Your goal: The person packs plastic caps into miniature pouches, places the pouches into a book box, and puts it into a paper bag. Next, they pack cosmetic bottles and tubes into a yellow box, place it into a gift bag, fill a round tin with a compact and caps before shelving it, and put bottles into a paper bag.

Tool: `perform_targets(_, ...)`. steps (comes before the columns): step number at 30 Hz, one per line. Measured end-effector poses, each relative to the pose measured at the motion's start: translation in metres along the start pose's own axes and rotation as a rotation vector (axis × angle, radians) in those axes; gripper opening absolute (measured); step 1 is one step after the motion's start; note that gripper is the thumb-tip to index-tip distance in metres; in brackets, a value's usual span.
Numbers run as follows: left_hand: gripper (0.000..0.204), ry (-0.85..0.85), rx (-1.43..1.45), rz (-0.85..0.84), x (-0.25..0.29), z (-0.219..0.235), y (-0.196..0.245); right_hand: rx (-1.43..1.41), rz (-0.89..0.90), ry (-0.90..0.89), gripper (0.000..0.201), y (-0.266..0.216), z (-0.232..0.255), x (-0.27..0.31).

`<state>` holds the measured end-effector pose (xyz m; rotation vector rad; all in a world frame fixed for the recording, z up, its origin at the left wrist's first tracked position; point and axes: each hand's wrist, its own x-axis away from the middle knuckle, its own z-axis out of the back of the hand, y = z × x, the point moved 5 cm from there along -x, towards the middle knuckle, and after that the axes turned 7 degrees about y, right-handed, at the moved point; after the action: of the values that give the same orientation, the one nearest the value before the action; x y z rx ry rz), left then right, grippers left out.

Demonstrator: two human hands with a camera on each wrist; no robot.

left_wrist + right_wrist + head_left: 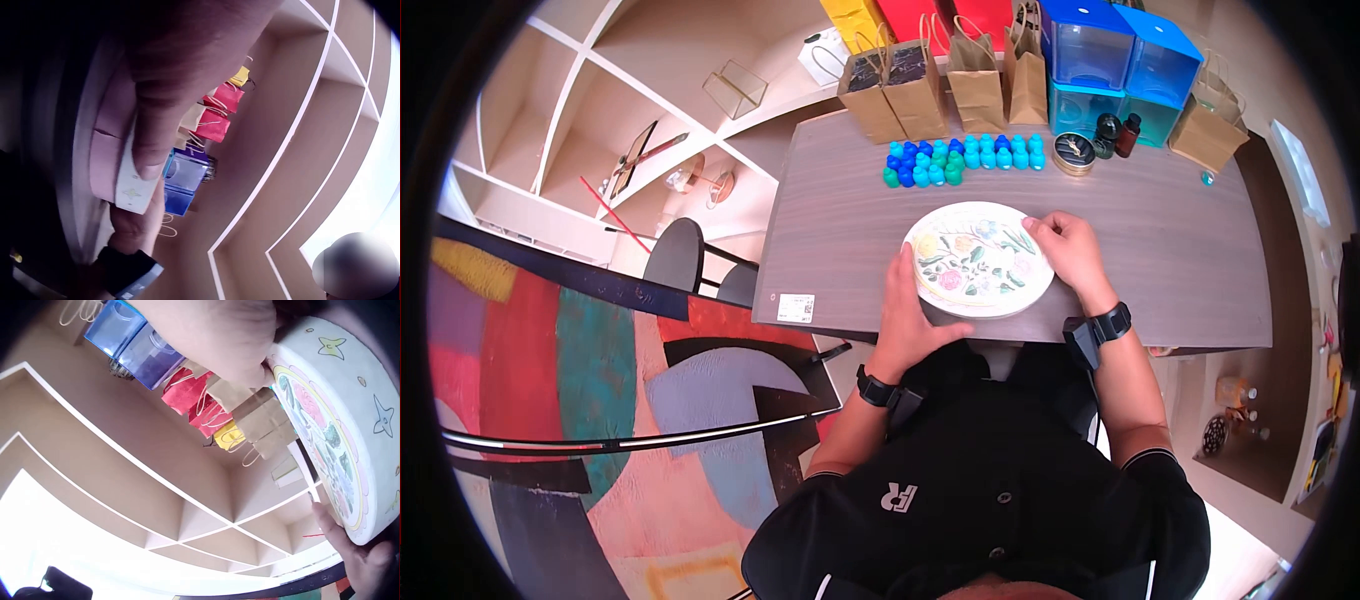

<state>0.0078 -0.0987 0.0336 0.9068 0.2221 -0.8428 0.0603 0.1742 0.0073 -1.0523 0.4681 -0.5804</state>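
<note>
A round white box with a raised floral top is at the table's near edge, between my hands. Small star shapes mark its pale side wall, shown in the right wrist view. My left hand lies along its left side, fingers straight against the wall and thumb spread out to the right in front. At the upper right rim, my right hand grips the box with curled fingers, thumb and fingertip on the edge. The right wrist view shows my left fingers touching the box's opposite edge.
Blue, teal and green little figures stand in rows beyond the box. Beside them are a round tin and dark bottles. Paper bags and blue plastic boxes line the table's back. A black stool stands left.
</note>
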Motion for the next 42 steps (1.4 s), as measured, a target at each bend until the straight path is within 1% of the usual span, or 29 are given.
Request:
perform_targets(1, 0.129, -0.006, 0.006, -0.002, 0.001, -0.004, 0.0, -0.027, -0.058, 0.017, 0.046, 0.004, 0.005, 0.002)
perform_targets(3, 0.139, 0.003, -0.042, 0.002, 0.003, -0.011, -0.002, 0.026, -0.073, -0.007, 0.043, 0.009, 0.01, 0.002)
perform_targets(5, 0.141, 0.02, -0.038, -0.027, 0.004, -0.015, 0.002, 0.076, -0.08, -0.032, 0.04, 0.008, 0.013, -0.001)
perform_targets(7, 0.144, 0.041, -0.034, -0.058, 0.004, -0.017, 0.006, -0.189, -0.31, -0.126, 0.038, 0.009, 0.012, 0.0)
perform_targets(8, 0.144, 0.049, -0.031, -0.044, 0.004, -0.018, 0.007, -0.186, -0.308, -0.121, 0.038, 0.005, 0.016, -0.001)
perform_targets(10, 0.145, 0.058, -0.024, -0.032, 0.003, -0.018, 0.007, -0.257, -0.349, -0.207, 0.04, -0.002, 0.018, 0.0)
perform_targets(11, 0.145, 0.059, -0.022, -0.028, 0.003, -0.018, 0.007, -0.254, -0.348, -0.203, 0.04, -0.005, 0.021, 0.0)
perform_targets(13, 0.145, 0.059, -0.017, -0.021, 0.004, -0.018, 0.008, -0.224, -0.333, -0.284, 0.044, -0.012, 0.021, 0.001)
perform_targets(16, 0.143, 0.087, -0.021, -0.029, 0.004, -0.017, 0.008, -0.216, -0.332, -0.334, 0.047, -0.02, 0.023, 0.0)
perform_targets(19, 0.144, 0.088, -0.02, -0.034, 0.003, -0.018, 0.007, -0.162, -0.305, -0.338, 0.048, -0.022, 0.025, -0.003)
perform_targets(26, 0.138, 0.126, -0.01, -0.048, 0.001, -0.016, 0.009, -0.127, -0.283, -0.351, 0.047, -0.032, 0.03, -0.004)
perform_targets(29, 0.137, 0.125, -0.011, -0.05, 0.001, -0.016, 0.008, -0.111, -0.296, -0.387, 0.047, -0.033, 0.031, -0.002)
perform_targets(31, 0.136, 0.125, -0.01, -0.051, 0.002, -0.016, 0.008, -0.095, -0.28, -0.327, 0.043, -0.035, 0.032, 0.0)
perform_targets(32, 0.136, 0.121, -0.018, -0.04, 0.002, -0.015, 0.009, -0.095, -0.281, -0.326, 0.043, -0.036, 0.031, 0.003)
perform_targets(34, 0.135, 0.117, -0.025, -0.032, 0.002, -0.015, 0.01, -0.03, -0.211, -0.213, 0.041, -0.037, 0.033, 0.006)
perform_targets(35, 0.135, 0.123, -0.033, -0.038, 0.002, -0.014, 0.011, -0.03, -0.21, -0.211, 0.041, -0.034, 0.032, 0.008)
perform_targets(37, 0.135, 0.129, -0.041, -0.044, 0.002, -0.013, 0.011, -0.061, -0.108, -0.158, 0.038, -0.029, 0.03, 0.008)
perform_targets(38, 0.135, 0.149, -0.002, -0.051, 0.002, -0.012, 0.011, -0.061, -0.108, -0.159, 0.038, -0.023, 0.027, 0.009)
perform_targets(40, 0.135, 0.166, 0.037, -0.055, 0.004, -0.011, 0.011, -0.284, -0.193, -0.153, 0.034, -0.011, 0.022, 0.012)
perform_targets(41, 0.136, 0.18, 0.025, -0.043, 0.004, -0.011, 0.01, -0.284, -0.195, -0.153, 0.034, -0.014, 0.022, 0.015)
perform_targets(42, 0.136, 0.194, 0.014, -0.032, 0.005, -0.01, 0.01, -0.392, -0.262, -0.161, 0.031, -0.019, 0.022, 0.019)
